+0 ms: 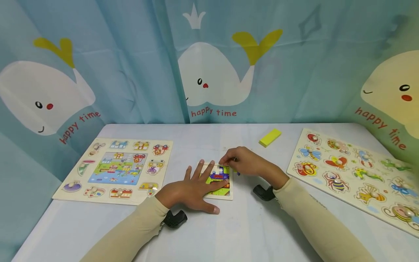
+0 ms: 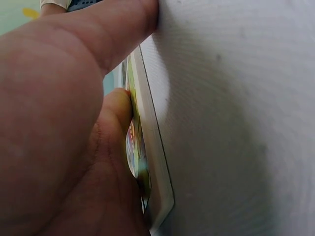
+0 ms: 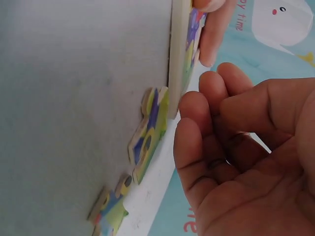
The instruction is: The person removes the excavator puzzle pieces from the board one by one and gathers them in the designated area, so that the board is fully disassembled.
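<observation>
My left hand (image 1: 193,191) lies with spread fingers over a small jigsaw puzzle board (image 1: 229,196), its fingertips on the picture. In the left wrist view the thumb reaches past the board's pale edge (image 2: 155,147) to the tabletop. Part of the picture, green with a purple shape, shows between the fingers. My right hand (image 1: 243,162) is at the board's upper right corner, fingers curled and thumb against them; no piece shows in its grasp. Beside the board, partly behind this hand in the head view, lie loose jigsaw pieces (image 3: 150,132), flat on the table.
A peg puzzle board with vehicles (image 1: 127,189) lies to the left, a larger one with insects (image 1: 347,189) to the right. A yellow block (image 1: 270,138) is at the back. A blue whale-print curtain (image 1: 140,72) hangs behind the white table (image 1: 209,236).
</observation>
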